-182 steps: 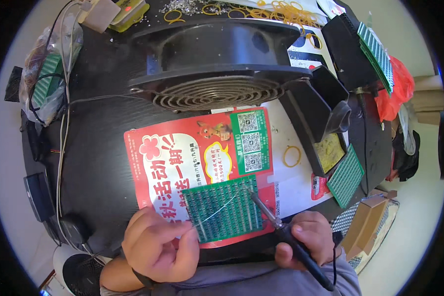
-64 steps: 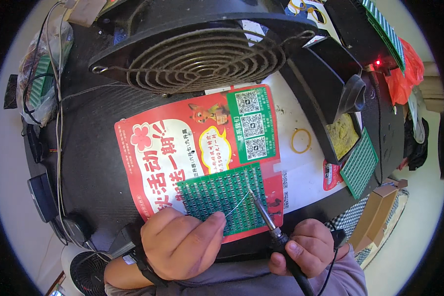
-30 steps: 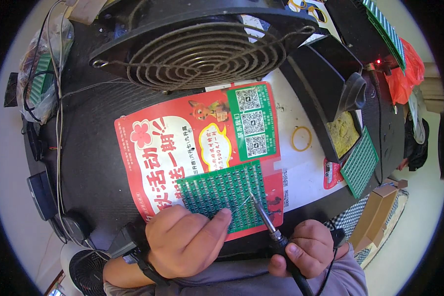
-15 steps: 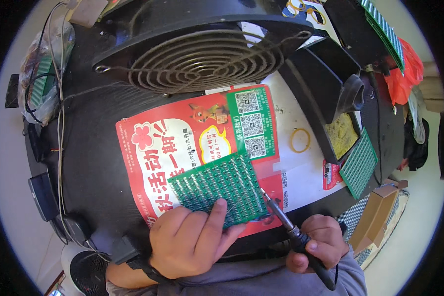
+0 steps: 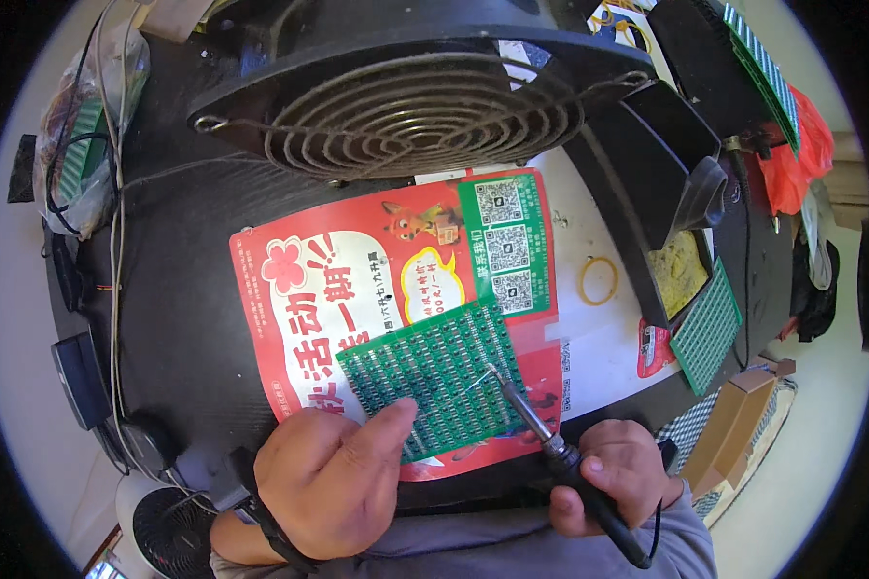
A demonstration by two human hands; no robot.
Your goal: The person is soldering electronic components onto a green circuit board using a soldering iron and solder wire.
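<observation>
Right hand (image 5: 623, 473) wraps black-handled soldering iron (image 5: 562, 455), tip over green rectangular circuit board (image 5: 433, 381); left hand (image 5: 328, 482) seemingly pinches thin silvery wire (image 5: 477, 381), presumably angled to meet tip.

Circuit board (image 5: 434, 376) green, dark and silvery specks in rows; wire (image 5: 475, 382) pale silver; soldering iron (image 5: 562, 459) black and silver; printed sheet (image 5: 357, 253) red and white, panel (image 5: 536, 236) green, flower (image 5: 282, 266) pink; fan (image 5: 415, 101) black with brownish-grey concentric rings; rubber band (image 5: 583, 279) amber; sponge (image 5: 678, 275) yellow; plastic bag (image 5: 799, 169) red; cardboard box (image 5: 734, 434) brown; desk (image 5: 183, 309) black
</observation>
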